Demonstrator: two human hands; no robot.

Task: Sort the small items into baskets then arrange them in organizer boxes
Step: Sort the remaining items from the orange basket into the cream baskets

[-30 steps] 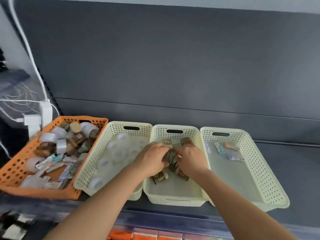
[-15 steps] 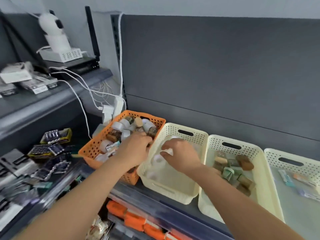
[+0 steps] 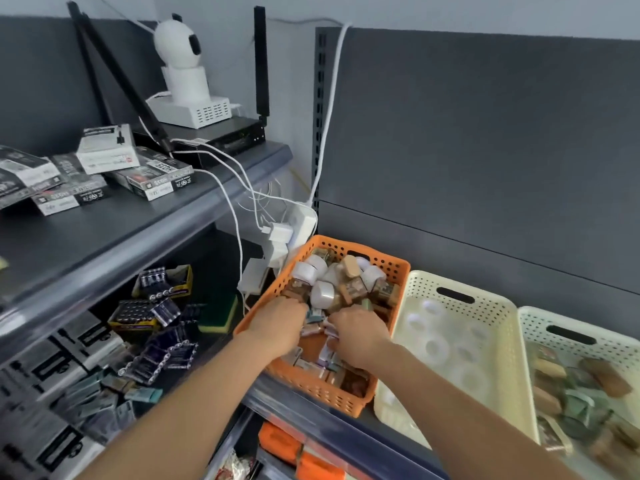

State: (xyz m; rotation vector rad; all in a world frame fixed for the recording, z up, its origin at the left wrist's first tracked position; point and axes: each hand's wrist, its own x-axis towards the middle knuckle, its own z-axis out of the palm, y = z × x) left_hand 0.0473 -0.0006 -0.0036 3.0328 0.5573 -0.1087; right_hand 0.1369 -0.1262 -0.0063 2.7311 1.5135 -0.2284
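An orange basket (image 3: 388, 258) on the shelf holds mixed small items: white tape rolls (image 3: 322, 294), brown rolls (image 3: 350, 267) and flat packets (image 3: 313, 329). My left hand (image 3: 280, 327) and my right hand (image 3: 358, 337) both reach down into its near half, close together, fingers bent into the packets. Their fingertips are hidden, so I cannot tell whether they hold anything. To the right stands a cream basket (image 3: 485, 296) with clear tape rolls (image 3: 434, 348). A second cream basket (image 3: 595, 322) holds brown and green rolls (image 3: 604, 375).
A higher shelf (image 3: 145, 216) at left carries boxed goods, a white camera (image 3: 180, 60) and a router. A power strip (image 3: 301, 225) with white cables hangs behind the orange basket. Battery packs (image 3: 152, 306) lie on the lower left shelf. Orange packages (image 3: 280, 441) sit below.
My hands left the cream basket of brown rolls and travelled left, the right passing over the clear-roll basket. Both are now in the orange basket, and my view has swung left.
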